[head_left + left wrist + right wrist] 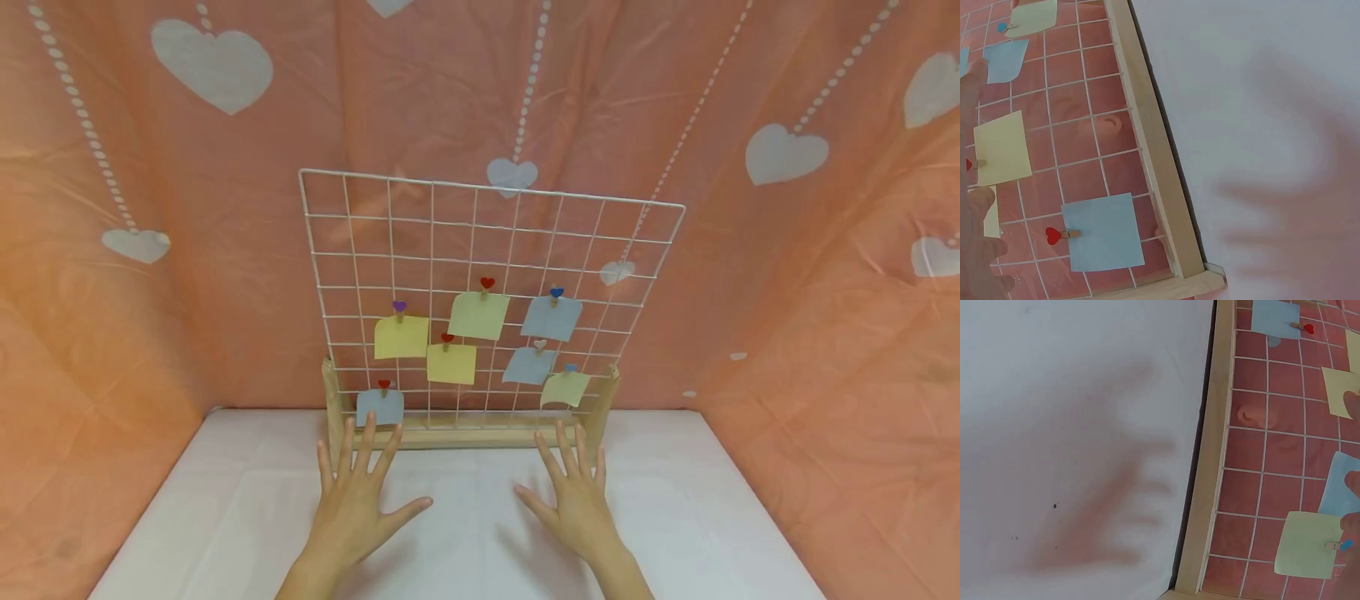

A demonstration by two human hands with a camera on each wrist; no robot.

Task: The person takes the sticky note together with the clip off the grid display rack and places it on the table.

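Observation:
Both hands hover over the white table in front of a white wire grid panel (450, 235), fingers spread and nothing held. My left hand (352, 504) is nearest the low blue note (380, 407), which hangs from a clip with a red heart (1053, 235). My right hand (577, 508) is below the small green note (565, 388), clipped with a light blue heart. Higher on the grid hang two yellow notes, one at the left (401, 337) and one lower (452, 364), a larger green note (479, 315), and two blue notes, upper (551, 318) and lower (529, 365).
A wooden stand (468, 437) holds the grid upright on the white table (247, 492). Orange-pink curtain (247, 333) with white hearts surrounds the table at the back and both sides. Hand shadows fall on the tabletop.

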